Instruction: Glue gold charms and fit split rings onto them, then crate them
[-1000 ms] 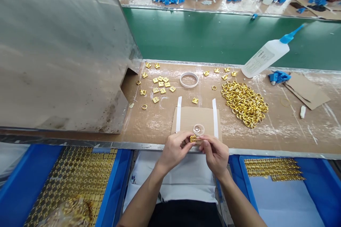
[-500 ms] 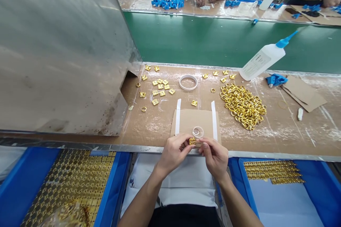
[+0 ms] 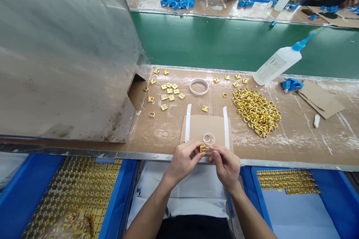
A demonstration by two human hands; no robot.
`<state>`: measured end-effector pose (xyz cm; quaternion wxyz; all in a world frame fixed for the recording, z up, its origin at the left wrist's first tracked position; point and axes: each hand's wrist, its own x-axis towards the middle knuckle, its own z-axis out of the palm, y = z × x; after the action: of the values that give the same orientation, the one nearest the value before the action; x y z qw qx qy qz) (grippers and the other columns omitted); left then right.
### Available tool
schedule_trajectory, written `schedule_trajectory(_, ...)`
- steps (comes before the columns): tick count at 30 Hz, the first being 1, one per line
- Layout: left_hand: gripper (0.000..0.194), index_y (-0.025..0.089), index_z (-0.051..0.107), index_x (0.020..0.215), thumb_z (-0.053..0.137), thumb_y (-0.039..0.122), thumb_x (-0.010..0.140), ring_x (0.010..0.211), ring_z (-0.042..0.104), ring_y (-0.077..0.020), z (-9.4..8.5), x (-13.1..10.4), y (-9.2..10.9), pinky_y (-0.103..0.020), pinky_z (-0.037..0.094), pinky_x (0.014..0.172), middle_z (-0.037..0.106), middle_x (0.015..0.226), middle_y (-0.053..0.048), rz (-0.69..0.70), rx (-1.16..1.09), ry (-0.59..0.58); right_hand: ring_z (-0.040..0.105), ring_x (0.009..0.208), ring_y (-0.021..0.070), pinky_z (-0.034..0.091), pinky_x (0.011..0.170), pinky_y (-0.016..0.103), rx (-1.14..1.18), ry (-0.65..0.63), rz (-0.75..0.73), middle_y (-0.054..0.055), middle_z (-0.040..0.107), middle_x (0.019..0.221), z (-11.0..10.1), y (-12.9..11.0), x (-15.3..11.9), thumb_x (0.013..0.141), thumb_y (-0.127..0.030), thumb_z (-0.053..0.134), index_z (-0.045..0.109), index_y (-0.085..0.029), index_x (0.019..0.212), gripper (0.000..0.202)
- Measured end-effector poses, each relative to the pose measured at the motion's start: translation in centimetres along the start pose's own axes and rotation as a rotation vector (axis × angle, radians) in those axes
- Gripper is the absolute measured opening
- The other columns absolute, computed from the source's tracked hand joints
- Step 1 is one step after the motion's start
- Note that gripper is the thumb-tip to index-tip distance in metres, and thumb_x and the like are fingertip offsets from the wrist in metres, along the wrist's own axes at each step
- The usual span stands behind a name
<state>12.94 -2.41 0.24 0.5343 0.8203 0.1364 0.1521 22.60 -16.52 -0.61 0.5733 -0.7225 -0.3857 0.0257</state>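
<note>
Near the front edge of the bench, my left hand (image 3: 183, 160) is closed, pinching a small gold square piece (image 3: 202, 149) between thumb and fingers. My right hand (image 3: 226, 164) is closed on a thin stick (image 3: 209, 151), its tip at the gold piece. Just beyond my fingers a small clear round dish (image 3: 209, 139) rests on a cardboard pad (image 3: 206, 124) fixed with white tape strips. To the right lies a heap of gold rings (image 3: 256, 112). Several gold square pieces (image 3: 169, 90) are scattered at the left, and one more gold square (image 3: 205, 108) sits behind the pad.
A large metal housing (image 3: 67, 56) takes up the left. A white tape roll (image 3: 199, 86) and a glue-type bottle (image 3: 277, 65) stand behind. Beyond is a green belt (image 3: 196, 39), with co-workers across it. Blue trays (image 3: 112, 198) with gold parts flank my lap.
My hands keep nearly the same pose, the stick still at the gold piece. Across the belt, a co-worker's hands have risen a little. The whole view has shifted slightly.
</note>
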Motion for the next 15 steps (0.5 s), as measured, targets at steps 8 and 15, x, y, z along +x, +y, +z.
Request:
schedule_trajectory(8, 0.015, 0.018, 0.071, 0.104, 0.063, 0.021, 0.092, 0.058, 0.059, -0.0126, 0.0, 0.0, -0.2, -0.023, 0.048, 0.058, 0.071, 0.077, -0.002, 0.017, -0.005, 0.028, 0.062, 0.048, 0.0116, 0.052, 0.042, 0.025, 0.058, 0.076, 0.035, 0.006, 0.076, 0.088, 0.0, 0.3, -0.4, 0.099, -0.024, 0.056, 0.075, -0.023, 0.099, 0.019)
schedule_trajectory(15, 0.019, 0.016, 0.072, 0.103, 0.065, 0.031, 0.094, 0.058, 0.059, -0.0119, 0.0, -0.7, -0.9, -0.022, 0.051, 0.057, 0.071, 0.076, -0.003, 0.134, -0.034, 0.144, 0.059, 0.052, 0.0119, 0.052, 0.044, 0.026, -0.038, 0.220, 0.170, 0.006, 0.066, 0.087, 0.6, 0.2, 0.8, 0.099, -0.029, 0.057, 0.077, -0.022, 0.100, 0.021)
